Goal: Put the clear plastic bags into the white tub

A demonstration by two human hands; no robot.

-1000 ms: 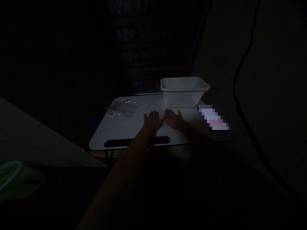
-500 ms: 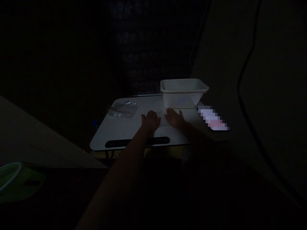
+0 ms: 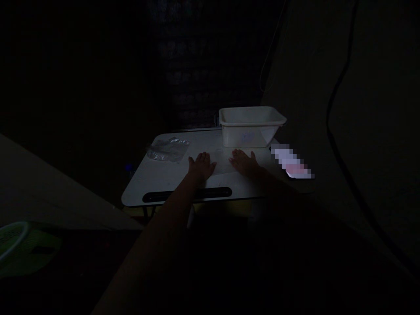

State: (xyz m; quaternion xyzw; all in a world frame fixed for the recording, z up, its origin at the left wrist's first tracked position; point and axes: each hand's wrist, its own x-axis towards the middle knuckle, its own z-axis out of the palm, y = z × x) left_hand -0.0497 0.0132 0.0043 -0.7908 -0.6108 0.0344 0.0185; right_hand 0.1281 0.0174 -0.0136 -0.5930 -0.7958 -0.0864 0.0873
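The grip is wide on both sides: the left hand (image 3: 201, 166) and the right hand (image 3: 244, 162) are palm down with fingers spread, neither closed around anything. Measured from the white tub (image 3: 246, 136), the right hand is just in front of its near wall, and the left hand is in front of it and off to its left. Between the hands, in front of the tub's left end, a thin clear sheet (image 3: 222, 166) appears to lie flat on the desk (image 3: 141, 186); its edges are too faint to trace, and I cannot tell how much runs under the palms. A crumpled clear bag (image 3: 169, 149) lies well left of the tub, and a device with a blurred screen (image 3: 291, 162) lies to its right and nearer the person. As I judge it, uneven pressure from the palms could wrinkle or skew the sheet, and film this thin might cling to skin and lift with a hand. Fingertips pushed forward could knock the tub, a right forearm swung outward could catch the device, and the dim light could hide a fold.
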